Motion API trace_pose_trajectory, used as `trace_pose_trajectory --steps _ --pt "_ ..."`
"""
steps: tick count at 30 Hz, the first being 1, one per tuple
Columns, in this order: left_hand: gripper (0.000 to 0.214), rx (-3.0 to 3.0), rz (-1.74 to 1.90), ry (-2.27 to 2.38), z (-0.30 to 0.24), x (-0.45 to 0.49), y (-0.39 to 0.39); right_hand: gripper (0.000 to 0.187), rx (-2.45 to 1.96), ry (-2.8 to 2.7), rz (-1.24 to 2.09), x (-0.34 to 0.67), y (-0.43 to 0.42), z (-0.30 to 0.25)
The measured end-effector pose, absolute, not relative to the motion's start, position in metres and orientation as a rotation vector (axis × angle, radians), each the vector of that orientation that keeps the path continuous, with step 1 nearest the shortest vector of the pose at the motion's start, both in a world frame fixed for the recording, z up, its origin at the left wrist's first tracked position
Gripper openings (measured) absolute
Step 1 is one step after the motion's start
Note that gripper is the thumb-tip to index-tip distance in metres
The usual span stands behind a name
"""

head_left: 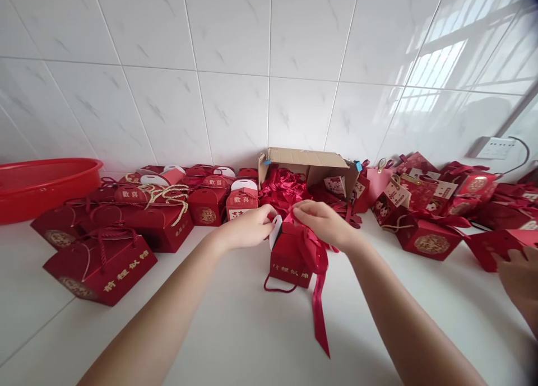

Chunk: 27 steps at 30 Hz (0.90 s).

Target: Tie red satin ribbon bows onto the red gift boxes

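Note:
A red gift box (291, 267) with gold characters stands on the white surface in front of me, its top partly unfolded. My left hand (247, 227) pinches the box's left flap (275, 232), whose inner side is white. At the top of the box, my right hand (323, 221) has its fingers closed on red satin ribbon (320, 305); the fingertips partly hide what they grip. One ribbon tail hangs down the box's right side onto the surface. A dark red cord handle (281, 290) droops at the lower front.
Behind the box sits an open cardboard carton (306, 157) with red ribbon bows (283, 187). Closed red gift boxes (101, 268) crowd the left, near a red plastic basin (46, 184). More boxes (428, 237) line the right, where another person's hand (519, 277) touches one.

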<state>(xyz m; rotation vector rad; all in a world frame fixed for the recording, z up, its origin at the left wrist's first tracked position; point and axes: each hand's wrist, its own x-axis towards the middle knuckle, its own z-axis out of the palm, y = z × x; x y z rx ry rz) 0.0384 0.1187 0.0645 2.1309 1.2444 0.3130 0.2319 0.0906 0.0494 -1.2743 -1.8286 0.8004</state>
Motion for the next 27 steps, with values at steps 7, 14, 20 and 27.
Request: trace_pose_trajectory --steps 7,14,20,27 --pt "0.028 2.155 0.281 1.234 0.066 0.039 0.115 0.035 -1.351 -2.0 0.862 0.217 0.1 0.034" --pt "0.024 2.096 0.282 1.216 0.068 0.041 0.111 0.021 -1.392 -2.012 0.915 0.217 0.099 0.032" --pt "0.025 2.119 0.271 1.206 0.066 0.04 0.113 0.026 -1.336 -2.011 0.945 0.218 0.102 0.028" --pt "0.013 2.037 0.475 1.188 0.054 0.041 0.124 0.032 -1.304 -2.036 0.874 0.215 0.102 0.023"
